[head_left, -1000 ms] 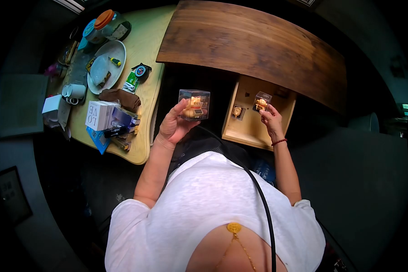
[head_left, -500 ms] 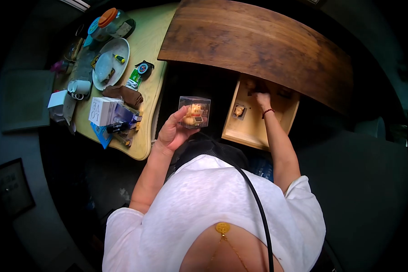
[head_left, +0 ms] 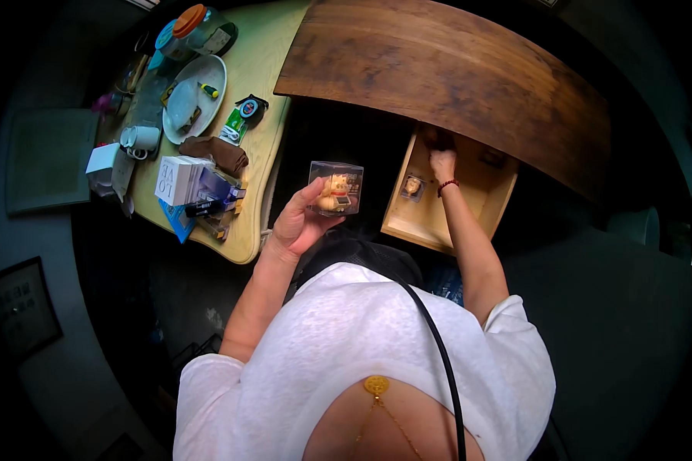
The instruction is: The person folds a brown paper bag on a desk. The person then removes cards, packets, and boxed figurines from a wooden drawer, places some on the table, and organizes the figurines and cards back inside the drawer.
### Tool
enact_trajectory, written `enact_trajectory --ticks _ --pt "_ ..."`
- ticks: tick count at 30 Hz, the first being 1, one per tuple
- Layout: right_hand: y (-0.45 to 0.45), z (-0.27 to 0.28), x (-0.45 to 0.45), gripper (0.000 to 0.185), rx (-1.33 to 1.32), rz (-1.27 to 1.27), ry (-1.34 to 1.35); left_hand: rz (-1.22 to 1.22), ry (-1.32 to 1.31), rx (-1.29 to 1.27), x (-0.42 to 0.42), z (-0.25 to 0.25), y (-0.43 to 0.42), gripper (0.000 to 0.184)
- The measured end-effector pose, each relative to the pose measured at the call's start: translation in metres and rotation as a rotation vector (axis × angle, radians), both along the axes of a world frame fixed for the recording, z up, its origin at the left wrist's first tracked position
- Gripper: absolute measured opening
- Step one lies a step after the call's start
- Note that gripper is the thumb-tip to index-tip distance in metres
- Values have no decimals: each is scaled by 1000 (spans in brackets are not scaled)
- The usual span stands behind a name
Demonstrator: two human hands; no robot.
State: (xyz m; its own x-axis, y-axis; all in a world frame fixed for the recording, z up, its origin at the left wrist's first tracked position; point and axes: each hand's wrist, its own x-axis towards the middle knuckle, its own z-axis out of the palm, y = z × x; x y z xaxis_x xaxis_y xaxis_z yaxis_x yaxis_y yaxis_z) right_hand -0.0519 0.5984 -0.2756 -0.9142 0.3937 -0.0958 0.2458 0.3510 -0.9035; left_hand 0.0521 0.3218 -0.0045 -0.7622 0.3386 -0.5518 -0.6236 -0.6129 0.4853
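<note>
A clear box with a golden cat figurine point(head_left: 337, 189) is held up over the dark gap between the two tables, with my left hand point(head_left: 298, 221) gripping its left side and underside. My right hand point(head_left: 442, 160) reaches into the back of the open wooden drawer point(head_left: 447, 221), under the tabletop's edge. Its fingers are in shadow, and whether they hold anything cannot be made out. A smaller clear box with a gold figurine point(head_left: 413, 187) lies in the drawer near its left wall.
The brown wooden tabletop point(head_left: 446, 73) overhangs the drawer. On the pale table point(head_left: 265, 142) at left are a plate point(head_left: 214, 91), lidded jars, white mugs point(head_left: 140, 139), a tape measure point(head_left: 251, 109), a brown cloth and a white LOVE block point(head_left: 178, 181). A black cable crosses my shirt.
My right hand has moved from above the drawer to its back, taking the small boxed figurine out of sight. My left hand still holds the larger box. The view has shifted slightly.
</note>
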Motion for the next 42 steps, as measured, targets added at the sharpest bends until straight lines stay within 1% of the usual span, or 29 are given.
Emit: enact_trajectory --ticks 1,3,4,6,7,9,10,13,15,16,17,19,21,23,24,26,27,28,30,31,33,34,35,36,37,38,39,41,42 --pt "6 -21 -10 41 -4 4 -1 4 -1 -4 0 4 1 47" --pt "18 -55 -27 34 547 307 -41 -9 3 -50 -1 11 0 40" --pt "15 -45 -26 34 542 310 -40 -6 2 -54 0 12 -2 40" --pt "13 -15 -25 41 432 354 -139 -11 -1 -59 1 11 -5 40" --pt "11 -16 -26 41 432 358 -137 -7 1 -60 1 10 -6 40" --pt "5 -21 -24 44 483 251 -67 -13 0 -70 3 5 -7 40" --pt "5 -17 -22 44 481 253 -69 -13 -3 -72 4 2 -8 40" --pt "15 3 -16 42 423 319 -38 14 -45 -55 1 -6 -5 43" --pt "20 27 -2 39 186 189 -327 -81 -25 -41 -5 -4 3 39" --pt "21 28 6 33 208 86 -130 -89 -7 -32 -8 2 10 38" --pt "16 39 18 33 204 89 -130 -104 -3 -28 -10 2 16 38" --pt "6 72 48 28 -361 153 -8 -145 54 -52 -15 -16 22 38" --pt "-9 133 76 26 -759 279 -139 -204 66 -35 -21 -25 27 39" --pt "-15 171 97 29 -1008 373 -247 -272 97 -58 -24 -40 34 43" --pt "-17 183 103 29 -1001 355 -243 -304 113 -67 -25 -45 38 43" --pt "-18 199 111 41 -1015 445 -218 -339 133 -88 -26 -46 49 45" --pt "-18 201 114 41 -1011 428 -214 -356 156 -120 -26 -46 54 47" --pt "-17 202 116 47 -872 458 -160 -370 155 -114 -26 -48 59 47" --pt "-8 193 118 62 -625 545 -92 -380 203 -110 -27 -50 72 53" --pt "-2 193 117 62 -624 540 -90 -386 204 -109 -27 -53 77 53" --pt "5 194 118 62 -540 656 -123 -386 260 -154 -25 -62 85 60" --pt "6 194 120 62 -539 654 -124 -390 324 -265 -24 -60 90 60" --pt "7 195 121 62 -691 571 -71 -391 324 -263 -23 -58 94 60" --pt "6 195 123 63 -842 486 -18 -412 437 -423 -21 -56 97 59" --pt "6 196 125 63 -842 490 -18 -429 550 -585 -19 -54 100 58" --pt "5 198 125 63 -840 430 -34 -359 640 -682 -17 -55 104 57" --pt "3 201 125 63 -838 371 -50 -354 639 -686 -17 -56 107 57" --pt "-6 217 124 61 -833 331 -109 -356 955 -1173 -17 -58 110 59" --pt "-7 221 124 59 -824 285 -167 -359 1000 -1190 -15 -61 111 59"
